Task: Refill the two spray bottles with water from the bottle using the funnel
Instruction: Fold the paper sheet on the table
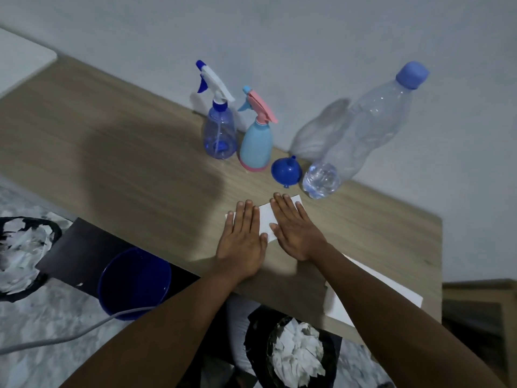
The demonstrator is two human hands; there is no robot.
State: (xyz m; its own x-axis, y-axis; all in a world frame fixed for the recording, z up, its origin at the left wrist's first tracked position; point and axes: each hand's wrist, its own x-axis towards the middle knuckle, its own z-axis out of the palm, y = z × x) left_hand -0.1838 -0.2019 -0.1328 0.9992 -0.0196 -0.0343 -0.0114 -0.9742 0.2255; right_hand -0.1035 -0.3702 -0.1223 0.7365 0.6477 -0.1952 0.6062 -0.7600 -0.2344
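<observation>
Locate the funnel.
Head view, right of centre: the blue funnel sits on the table between the pink-and-blue spray bottle on its left and the water bottle on its right, just beyond the right hand.

I log the table [112, 130] as light brown, streaky wood grain; the wall [279, 29] behind it is plain pale grey. First spray bottle [219, 135]: see-through blue body, white head, dark blue nozzle, trigger and collar. Second spray bottle [256, 144]: opaque pale blue body, pink base ring, pink head, pale blue nozzle and trigger. Funnel [286, 170] solid dark blue. Water bottle [363, 130] colourless clear, its cap [412, 75] periwinkle blue. Paper slip [265, 222] plain white; I mark the larger sheet [408, 298] white too. Bucket [134, 281] deep blue. Floor [42, 312] grey-white marbled. Bin [258, 331] black, scraps inside white. Cable [56, 340] grey.
</observation>
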